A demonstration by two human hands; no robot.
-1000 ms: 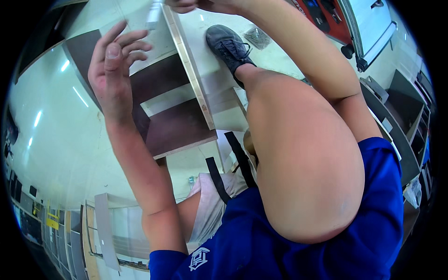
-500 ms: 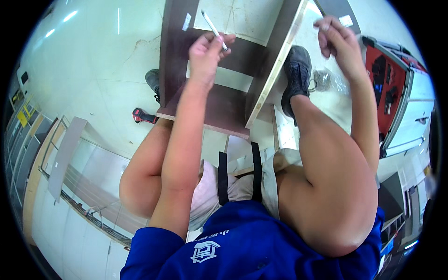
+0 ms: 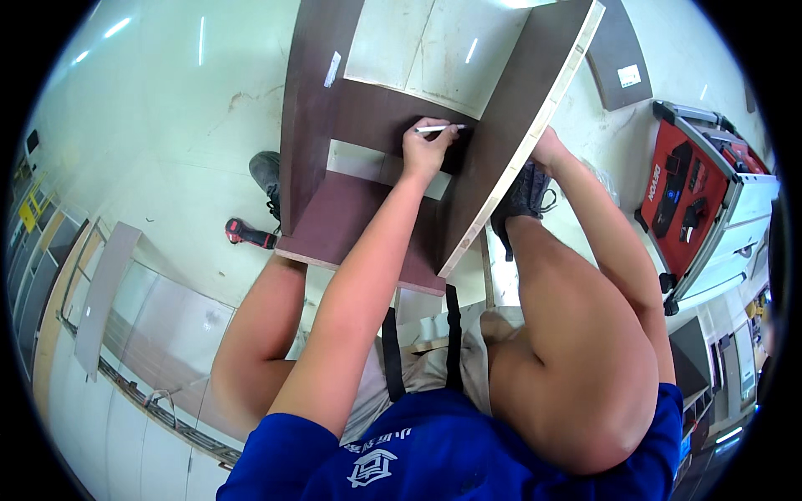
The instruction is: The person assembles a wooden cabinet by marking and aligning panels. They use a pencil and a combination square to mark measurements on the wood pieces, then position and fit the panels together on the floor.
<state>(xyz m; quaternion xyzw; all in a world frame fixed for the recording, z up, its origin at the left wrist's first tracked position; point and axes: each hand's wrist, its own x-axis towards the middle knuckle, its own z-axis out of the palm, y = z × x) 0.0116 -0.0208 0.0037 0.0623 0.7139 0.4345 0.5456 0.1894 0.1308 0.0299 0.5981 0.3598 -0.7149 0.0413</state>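
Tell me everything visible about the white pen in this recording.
The pen is slim, straight, white and plastic-looking, gripped between the thumb and fingers of the left hand. It points rightward inside the dark brown frame, its tip near the right side panel; whether they touch is unclear.

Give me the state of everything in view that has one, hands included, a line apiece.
Left hand: closed on the pen
Right hand: behind the frame's right side, fingers hidden
Pen: held, pointing right; cap cannot be made out
Brown frame: open, gaps between boards
Power tool: lying on the floor
Red tool case: uncovered, contents showing
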